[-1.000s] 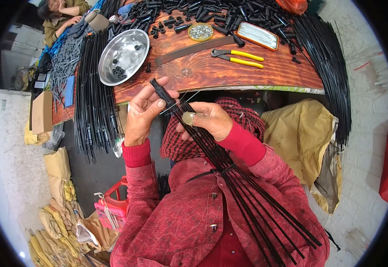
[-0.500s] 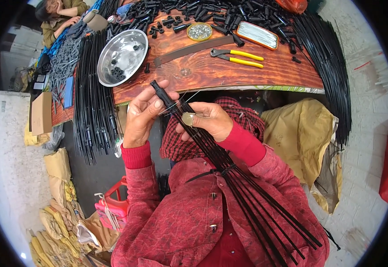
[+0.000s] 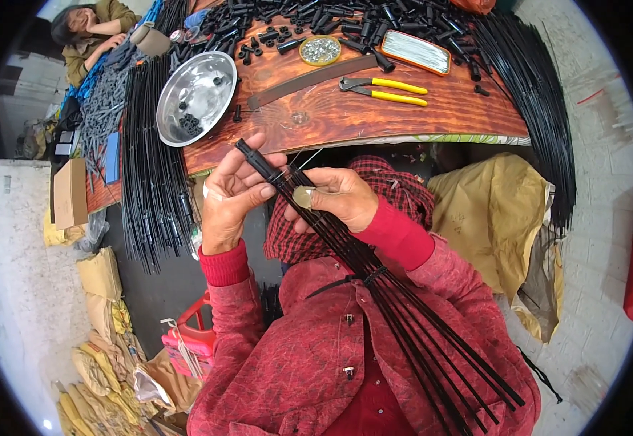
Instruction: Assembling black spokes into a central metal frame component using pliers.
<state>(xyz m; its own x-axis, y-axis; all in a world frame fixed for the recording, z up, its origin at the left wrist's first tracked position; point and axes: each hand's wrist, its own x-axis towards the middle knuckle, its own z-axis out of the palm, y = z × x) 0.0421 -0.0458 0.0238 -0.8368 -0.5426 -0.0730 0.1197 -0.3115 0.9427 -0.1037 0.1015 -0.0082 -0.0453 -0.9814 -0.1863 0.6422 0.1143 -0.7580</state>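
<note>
My left hand (image 3: 233, 192) is curled around the black tubular end piece (image 3: 257, 161) of a bundle of thin black rods. Its fingers lie behind the tube, and the thumb is by the joint where the rods begin. My right hand (image 3: 345, 198) grips the rods (image 3: 338, 240) just below that joint, with a pale yellowish pad (image 3: 303, 196) on the thumb. A thin, light wire (image 3: 309, 158) sticks out beside the joint. From there the rods slant down across my jacket, gathered by a black tie (image 3: 375, 275) and fanning out toward the lower right.
On the wooden table (image 3: 295, 120) lie yellow-handled pincers (image 3: 385, 91), a flat metal bar (image 3: 309, 81), a steel bowl (image 3: 207, 87), a round dish (image 3: 320, 50) and a tray of pins (image 3: 416, 52). Long black rods (image 3: 149, 160) hang over the edge. A person (image 3: 98, 33) sits far left.
My left thumb has slid down from the tube toward the joint, and the tube has tilted slightly left. The right hand keeps its grip. The person at far left has raised their head a little.
</note>
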